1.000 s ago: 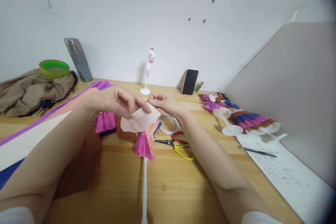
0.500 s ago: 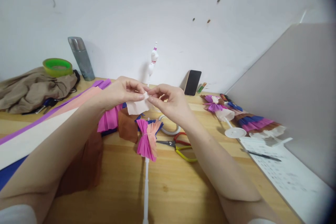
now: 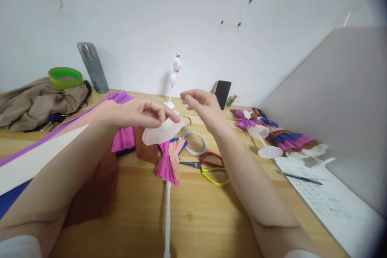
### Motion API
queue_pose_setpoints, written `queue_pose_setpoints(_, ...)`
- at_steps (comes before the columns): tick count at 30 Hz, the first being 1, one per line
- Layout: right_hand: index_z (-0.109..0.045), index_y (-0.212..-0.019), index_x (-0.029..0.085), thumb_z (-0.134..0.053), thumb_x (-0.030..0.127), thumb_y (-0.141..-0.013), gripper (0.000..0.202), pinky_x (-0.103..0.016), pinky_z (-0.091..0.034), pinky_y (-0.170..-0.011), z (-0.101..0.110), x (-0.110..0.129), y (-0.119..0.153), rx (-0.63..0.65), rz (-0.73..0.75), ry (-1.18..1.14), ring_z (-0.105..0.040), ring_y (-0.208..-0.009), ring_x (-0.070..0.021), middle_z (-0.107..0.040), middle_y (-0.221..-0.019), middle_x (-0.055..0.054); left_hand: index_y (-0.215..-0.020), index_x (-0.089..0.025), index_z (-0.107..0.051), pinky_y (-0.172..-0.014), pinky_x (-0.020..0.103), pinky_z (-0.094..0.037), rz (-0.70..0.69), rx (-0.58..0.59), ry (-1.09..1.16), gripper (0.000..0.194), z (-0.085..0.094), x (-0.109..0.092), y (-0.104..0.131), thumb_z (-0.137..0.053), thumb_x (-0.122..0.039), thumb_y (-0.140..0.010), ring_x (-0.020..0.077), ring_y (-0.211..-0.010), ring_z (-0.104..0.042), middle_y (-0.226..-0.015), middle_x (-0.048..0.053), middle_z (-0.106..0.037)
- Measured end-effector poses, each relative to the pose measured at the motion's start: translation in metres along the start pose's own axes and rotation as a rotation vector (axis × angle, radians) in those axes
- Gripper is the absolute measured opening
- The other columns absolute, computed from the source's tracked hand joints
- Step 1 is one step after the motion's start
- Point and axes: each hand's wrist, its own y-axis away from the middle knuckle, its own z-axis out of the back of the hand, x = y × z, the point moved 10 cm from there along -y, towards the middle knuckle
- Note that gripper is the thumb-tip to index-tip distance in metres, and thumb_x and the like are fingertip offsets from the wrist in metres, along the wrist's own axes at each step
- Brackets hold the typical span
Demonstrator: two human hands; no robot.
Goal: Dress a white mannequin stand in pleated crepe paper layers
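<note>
My left hand (image 3: 145,113) holds a pale piece of crepe paper (image 3: 161,131) that hangs below its fingers. Apart from it, on the right, my right hand (image 3: 201,105) is raised with fingers loosely spread and nothing between them. Under the pale paper lies a pink and peach pleated paper bow (image 3: 170,161) on a white stick (image 3: 167,217). Scissors (image 3: 205,166) with red and yellow handles and a roll of white tape (image 3: 196,143) lie right of the bow. Behind the hands stands a small white figure (image 3: 176,66) on a stand.
Long crepe strips (image 3: 60,141) and brown paper (image 3: 96,189) lie at the left, with a cloth (image 3: 36,100), a green tape roll (image 3: 65,77) and a flask (image 3: 93,66) behind. A phone (image 3: 223,93), a layered paper dress (image 3: 296,141) and a pen (image 3: 302,178) on white paper are right.
My right hand has let go of the pale paper and moved up and right. The paper now hangs wider and lower from my left hand, overlapping the bow's top.
</note>
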Motion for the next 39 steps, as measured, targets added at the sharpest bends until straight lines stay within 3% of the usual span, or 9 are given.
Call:
queue_pose_setpoints(4,-0.074,-0.087,0.017,-0.069,0.073,-0.068,0.060,-0.033,-0.047,-0.068,-0.030,-0.032,0.006,0.230,-0.285,-0.253,-0.062,-0.076,-0.0200,-0.072,-0.087,-0.010,-0.062,-0.015,-0.060,-0.088,0.035,-0.050,-0.036,0.049,0.014,0.017,0.000,-0.003,0.003,-0.070,-0.018,-0.075,0.0266,-0.107,-0.067,-0.115,0.012,-0.076)
queue_pose_setpoints(6,-0.074,-0.083,0.017,-0.077,0.070,-0.062,0.056,-0.032,-0.046,-0.066,-0.044,-0.034,0.012,0.324,-0.334,-0.325,-0.060,-0.071,-0.0185,-0.071,-0.081,-0.007,-0.060,-0.015,-0.060,-0.090,0.039,-0.049,-0.046,0.043,0.023,0.020,0.003,-0.001,0.003,-0.073,-0.021,-0.073,0.0282,-0.104,-0.067,-0.112,0.014,-0.076)
queue_pose_setpoints(9,-0.071,-0.075,0.019,-0.087,0.052,-0.056,0.041,-0.031,-0.046,-0.068,-0.051,-0.029,0.016,0.372,-0.311,-0.381,-0.060,-0.070,-0.0164,-0.069,-0.074,-0.003,-0.060,-0.015,-0.061,-0.096,0.043,-0.046,-0.101,0.031,0.070,0.020,0.008,-0.001,0.001,-0.075,-0.023,-0.071,0.0305,-0.106,-0.067,-0.108,0.015,-0.077)
queue_pose_setpoints(15,-0.066,-0.068,0.017,-0.082,0.042,-0.062,0.030,-0.025,-0.036,-0.050,-0.026,-0.020,0.006,0.199,-0.186,-0.236,-0.047,-0.050,-0.0090,-0.058,-0.055,0.003,-0.058,-0.014,-0.063,-0.093,0.041,-0.048,-0.132,-0.129,0.062,0.017,0.030,-0.003,0.001,-0.075,-0.023,-0.067,0.0297,-0.105,-0.067,-0.117,0.014,-0.074)
queue_pose_setpoints(18,-0.065,-0.067,0.017,-0.077,0.037,-0.064,0.024,-0.025,-0.036,-0.048,-0.010,-0.009,0.002,0.097,-0.098,-0.103,-0.047,-0.049,-0.0093,-0.058,-0.055,0.003,-0.063,-0.015,-0.067,-0.075,0.029,-0.049,-0.050,-0.308,-0.058,0.011,0.050,0.001,0.005,-0.075,-0.023,-0.067,0.0187,-0.081,-0.066,-0.090,0.007,-0.075)
queue_pose_setpoints(21,-0.064,-0.066,0.017,-0.074,0.034,-0.064,0.019,-0.025,-0.037,-0.048,0.002,0.001,0.001,0.021,-0.059,-0.032,-0.048,-0.049,-0.0097,-0.059,-0.056,0.002,-0.067,-0.017,-0.069,-0.057,0.022,-0.041,0.058,-0.454,-0.157,0.012,0.065,0.006,0.010,-0.076,-0.027,-0.067,0.0107,-0.058,-0.054,-0.062,-0.001,-0.063)
queue_pose_setpoints(33,-0.063,-0.066,0.017,-0.069,0.033,-0.064,0.018,-0.024,-0.035,-0.046,0.019,0.005,-0.004,-0.071,-0.001,0.052,-0.046,-0.049,-0.0094,-0.058,-0.059,0.002,-0.061,-0.016,-0.067,-0.047,0.021,-0.030,0.242,-0.493,-0.208,0.019,0.073,0.018,0.014,-0.078,-0.031,-0.060,0.0093,-0.049,-0.047,-0.054,-0.001,-0.060)
queue_pose_setpoints(39,-0.062,-0.063,0.017,-0.070,0.034,-0.062,0.019,-0.024,-0.036,-0.047,0.026,0.002,-0.007,-0.075,0.005,0.069,-0.048,-0.051,-0.0099,-0.059,-0.059,0.001,-0.058,-0.016,-0.066,-0.052,0.021,-0.034,0.205,-0.532,-0.244,0.020,0.078,0.014,0.015,-0.077,-0.032,-0.059,0.0096,-0.053,-0.049,-0.056,-0.001,-0.060)
